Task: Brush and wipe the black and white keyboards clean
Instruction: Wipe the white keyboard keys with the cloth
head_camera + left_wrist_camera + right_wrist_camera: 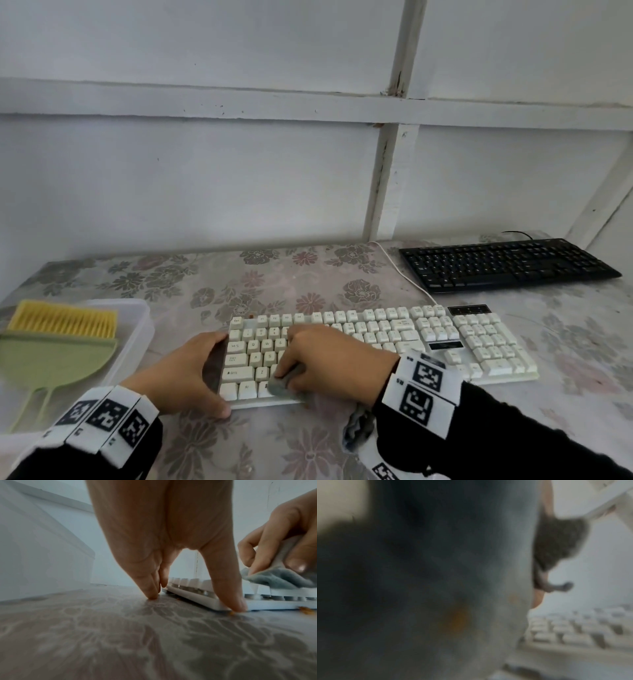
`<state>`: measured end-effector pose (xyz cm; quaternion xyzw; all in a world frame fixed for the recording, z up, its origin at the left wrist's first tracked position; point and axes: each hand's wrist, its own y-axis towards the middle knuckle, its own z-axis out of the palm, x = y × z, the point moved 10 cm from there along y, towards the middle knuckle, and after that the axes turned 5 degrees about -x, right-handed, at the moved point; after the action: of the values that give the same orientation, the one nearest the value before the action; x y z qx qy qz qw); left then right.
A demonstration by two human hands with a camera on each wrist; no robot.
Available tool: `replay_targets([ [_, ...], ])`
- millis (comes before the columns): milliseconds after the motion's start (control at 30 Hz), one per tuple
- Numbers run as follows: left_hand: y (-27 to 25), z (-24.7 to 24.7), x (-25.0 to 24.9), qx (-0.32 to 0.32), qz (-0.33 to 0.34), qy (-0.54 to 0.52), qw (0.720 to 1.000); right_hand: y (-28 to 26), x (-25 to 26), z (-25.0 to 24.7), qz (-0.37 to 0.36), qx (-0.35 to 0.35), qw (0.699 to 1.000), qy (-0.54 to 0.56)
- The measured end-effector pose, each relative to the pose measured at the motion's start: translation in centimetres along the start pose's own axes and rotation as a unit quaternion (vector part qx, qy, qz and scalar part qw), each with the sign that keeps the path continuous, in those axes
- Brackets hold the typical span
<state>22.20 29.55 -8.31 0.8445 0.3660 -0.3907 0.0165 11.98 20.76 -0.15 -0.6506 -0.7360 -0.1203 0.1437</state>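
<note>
The white keyboard (428, 339) lies across the middle of the flowered table, and the black keyboard (507, 263) sits at the back right. My left hand (221, 375) spans the white keyboard's left end, fingers (149, 585) straight on the table at its far corner, thumb (228, 588) against its near corner. My right hand (325, 359) grips a bunched grey cloth (284, 382) and presses it on the lower-left keys. The left wrist view shows the cloth (278, 578) lying on the keycaps. In the right wrist view the blurred cloth (436, 574) hides most of the picture.
A clear plastic box (137, 329) at the left holds a yellow-bristled brush (65, 322) and a green dustpan (51, 363). A white cable (407, 277) runs from the white keyboard towards the wall. Orange crumbs (305, 612) lie at the keyboard's near edge.
</note>
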Motion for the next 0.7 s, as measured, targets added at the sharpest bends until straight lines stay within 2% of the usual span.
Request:
replay_targets([
  [100,0.1,0.1,0.2,0.0,0.006,-0.006,1.0,-0.8,-0.3,1.1,0.011,-0.002,1.0,-0.012],
  [233,0.1,0.2,0.1,0.006,0.003,-0.001,1.0,-3.4,-3.8,-0.1,0.067,-0.01,0.997,-0.031],
  [433,0.1,0.3,0.1,0.016,0.011,-0.005,1.0,-7.3,-7.9,-1.6,0.138,0.024,0.988,-0.057],
  [567,0.1,0.1,0.1,0.009,0.003,0.013,1.0,-6.7,-6.6,-3.5,0.117,0.012,0.989,-0.086],
  [700,0.1,0.2,0.0,0.01,0.002,-0.002,1.0,-3.7,-1.4,-3.2,0.026,-0.036,0.999,-0.008],
])
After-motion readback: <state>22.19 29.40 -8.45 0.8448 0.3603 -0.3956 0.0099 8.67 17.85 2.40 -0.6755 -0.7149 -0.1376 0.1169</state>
